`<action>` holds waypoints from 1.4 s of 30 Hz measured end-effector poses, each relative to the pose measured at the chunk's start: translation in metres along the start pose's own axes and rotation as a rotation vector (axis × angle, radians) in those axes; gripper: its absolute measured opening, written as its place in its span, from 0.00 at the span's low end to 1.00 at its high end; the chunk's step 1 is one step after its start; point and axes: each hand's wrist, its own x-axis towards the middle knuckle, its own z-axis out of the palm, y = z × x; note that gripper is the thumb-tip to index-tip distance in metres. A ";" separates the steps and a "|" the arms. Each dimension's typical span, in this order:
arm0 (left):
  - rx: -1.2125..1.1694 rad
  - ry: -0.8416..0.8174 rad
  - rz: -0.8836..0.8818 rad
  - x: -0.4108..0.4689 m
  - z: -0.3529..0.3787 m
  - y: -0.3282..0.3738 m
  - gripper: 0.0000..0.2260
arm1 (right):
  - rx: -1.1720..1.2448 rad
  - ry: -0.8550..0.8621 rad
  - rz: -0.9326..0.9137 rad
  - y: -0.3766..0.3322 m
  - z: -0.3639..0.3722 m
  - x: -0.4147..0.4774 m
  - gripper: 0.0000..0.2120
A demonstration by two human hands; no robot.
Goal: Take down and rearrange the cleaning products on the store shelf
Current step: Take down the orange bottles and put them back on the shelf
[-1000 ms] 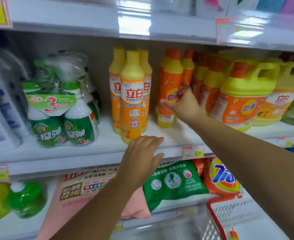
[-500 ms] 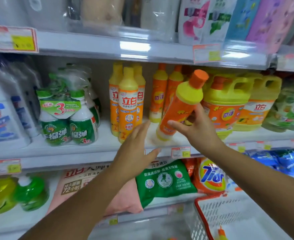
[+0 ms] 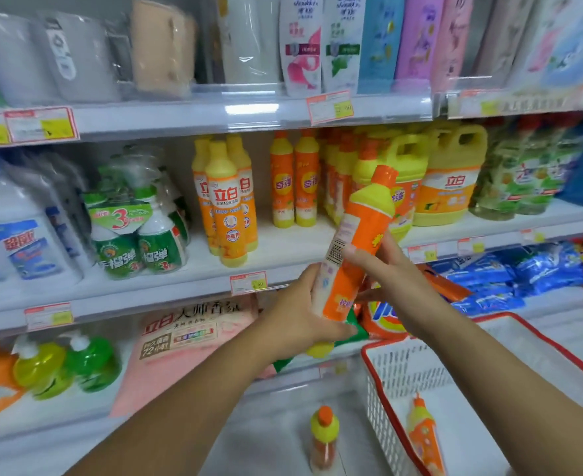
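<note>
An orange detergent bottle (image 3: 358,242) with a yellow shoulder and orange cap is tilted in front of the middle shelf (image 3: 180,286). My left hand (image 3: 300,314) grips its lower part, and my right hand (image 3: 386,273) holds its middle from the right. Two matching orange bottles (image 3: 295,180) still stand on that shelf, beside a group of yellow bottles (image 3: 226,201). One more orange bottle (image 3: 322,438) stands low down, and another (image 3: 424,438) lies in the white basket (image 3: 403,372).
Green spray-bottle packs (image 3: 139,235) and white jugs (image 3: 19,242) fill the shelf's left. Large yellow jugs (image 3: 451,176) stand to the right. The upper shelf holds refill pouches (image 3: 321,42). Below lie a pink bag (image 3: 187,338), green soap bottles (image 3: 67,365) and blue packs (image 3: 510,280).
My right hand took the orange bottle off the shelf and brought it down and forward. My left hand has come up and now grips its lower part.
</note>
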 end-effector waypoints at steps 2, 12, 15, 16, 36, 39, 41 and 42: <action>0.092 0.062 0.026 -0.003 0.013 0.000 0.33 | 0.045 0.100 -0.001 0.000 -0.002 -0.002 0.27; -0.257 -0.286 -0.145 -0.009 0.007 -0.030 0.36 | 0.259 0.091 0.041 0.013 -0.017 0.004 0.25; -0.219 -0.145 -0.094 -0.010 0.013 -0.027 0.33 | 0.162 0.019 0.048 0.011 -0.024 0.007 0.23; -0.190 -0.096 -0.068 -0.009 0.014 -0.027 0.33 | 0.087 0.019 0.046 0.010 -0.025 0.006 0.25; -0.153 -0.129 -0.070 0.005 0.007 -0.050 0.35 | 0.008 -0.045 0.094 0.030 -0.030 0.011 0.23; -0.121 -0.088 -0.074 0.011 0.007 -0.056 0.37 | -0.011 -0.056 0.108 0.035 -0.035 0.015 0.26; -0.100 -0.084 -0.075 0.018 0.009 -0.059 0.38 | 0.027 -0.047 0.108 0.039 -0.038 0.020 0.27; -0.085 -0.085 -0.073 0.022 0.011 -0.061 0.38 | 0.042 -0.039 0.103 0.042 -0.039 0.024 0.29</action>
